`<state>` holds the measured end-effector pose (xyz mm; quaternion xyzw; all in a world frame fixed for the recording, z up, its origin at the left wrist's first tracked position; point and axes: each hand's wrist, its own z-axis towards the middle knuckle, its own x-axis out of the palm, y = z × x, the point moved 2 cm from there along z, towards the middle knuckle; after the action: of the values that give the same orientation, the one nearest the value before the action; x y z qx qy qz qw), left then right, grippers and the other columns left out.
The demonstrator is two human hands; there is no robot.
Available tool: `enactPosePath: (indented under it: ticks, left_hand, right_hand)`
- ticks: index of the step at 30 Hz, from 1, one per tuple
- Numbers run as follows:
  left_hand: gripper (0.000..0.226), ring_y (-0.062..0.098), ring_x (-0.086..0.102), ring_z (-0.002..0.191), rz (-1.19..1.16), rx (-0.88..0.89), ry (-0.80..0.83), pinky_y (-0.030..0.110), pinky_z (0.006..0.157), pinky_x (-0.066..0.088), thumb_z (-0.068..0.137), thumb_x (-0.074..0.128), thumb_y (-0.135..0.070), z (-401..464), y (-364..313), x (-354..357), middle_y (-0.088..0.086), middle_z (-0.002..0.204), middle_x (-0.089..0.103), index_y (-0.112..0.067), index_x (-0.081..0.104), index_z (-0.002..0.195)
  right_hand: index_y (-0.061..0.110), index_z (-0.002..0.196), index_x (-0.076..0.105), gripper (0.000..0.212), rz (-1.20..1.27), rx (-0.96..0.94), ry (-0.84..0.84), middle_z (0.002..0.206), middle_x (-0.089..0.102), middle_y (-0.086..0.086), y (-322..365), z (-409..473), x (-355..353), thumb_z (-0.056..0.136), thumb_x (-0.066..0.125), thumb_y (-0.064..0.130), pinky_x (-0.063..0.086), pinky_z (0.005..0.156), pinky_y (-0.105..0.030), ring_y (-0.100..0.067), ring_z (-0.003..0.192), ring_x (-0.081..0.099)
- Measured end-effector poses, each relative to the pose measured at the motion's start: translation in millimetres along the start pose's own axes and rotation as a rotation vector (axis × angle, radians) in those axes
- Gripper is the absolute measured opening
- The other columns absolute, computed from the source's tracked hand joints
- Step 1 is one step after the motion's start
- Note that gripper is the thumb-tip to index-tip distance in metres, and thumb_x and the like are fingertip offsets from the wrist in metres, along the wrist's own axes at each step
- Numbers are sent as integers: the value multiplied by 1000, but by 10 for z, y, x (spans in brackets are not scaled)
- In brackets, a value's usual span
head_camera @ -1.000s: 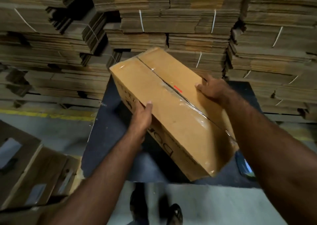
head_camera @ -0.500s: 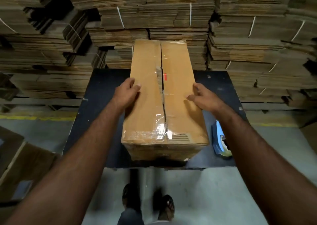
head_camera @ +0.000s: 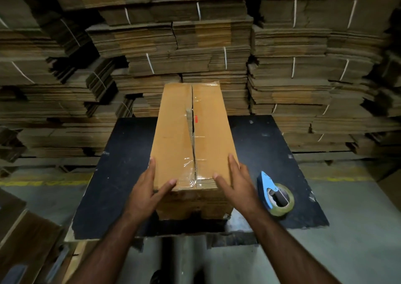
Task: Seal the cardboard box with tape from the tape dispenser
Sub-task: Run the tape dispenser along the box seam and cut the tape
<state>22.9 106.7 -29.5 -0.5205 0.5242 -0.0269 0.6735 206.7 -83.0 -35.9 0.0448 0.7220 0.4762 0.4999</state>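
Across the middle of the dark table [head_camera: 121, 175] lay the cardboard box [head_camera: 173, 136], its taped seam bearing an unreadable red mark. Left hand [head_camera: 147, 186] and right hand [head_camera: 236, 181] pressed straight-fingered against its near corners. The tape dispenser [head_camera: 274, 193] sat toward the table's near right corner.

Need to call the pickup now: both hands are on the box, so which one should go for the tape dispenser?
Right. The tape dispenser lies on the black table just beside the right hand; the cardboard box sits between it and the left hand, which can steady the box.
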Motion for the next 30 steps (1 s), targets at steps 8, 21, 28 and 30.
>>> enactPosePath:
  ticks: [8, 21, 28, 30]
  left_hand:
    - [113, 30, 17, 148, 201, -36, 12, 57, 111, 31, 69, 32, -94, 409, -5, -133, 6, 165, 5, -30, 2, 157]
    - [93, 18, 5, 150, 623, 166, -15, 65, 102, 34, 79, 10, -88, 429, -306, 143, -5, 165, 3, -34, 15, 154]
    - [101, 18, 4, 150, 612, 144, 15, 70, 101, 34, 73, 10, -93, 467, -285, 146, -6, 165, 2, -33, 15, 154]
    - [100, 17, 3, 150, 625, 136, 14, 70, 101, 34, 73, 10, -92, 455, -300, 148, -7, 165, 1, -33, 14, 154]
  right_hand:
    - [31, 159, 9, 84, 67, 18, 77, 149, 29, 0, 68, 398, -60, 93, 52, 61, 40, 108, -43, -21, 134, 37]
    - [1, 119, 50, 44, -203, 473, -106, 119, 61, -23, -1580, 438, -524, 87, 71, 24, 45, 86, -37, -40, 111, 59]
    - [-2, 125, 48, 59, -428, 465, -126, 126, 56, -22, -1779, 419, -254, 85, 74, 33, 43, 94, -36, -36, 117, 54]
    - [-2, 124, 48, 62, -451, 468, -146, 123, 58, -23, -1793, 409, -230, 84, 75, 36, 45, 91, -38, -37, 114, 56]
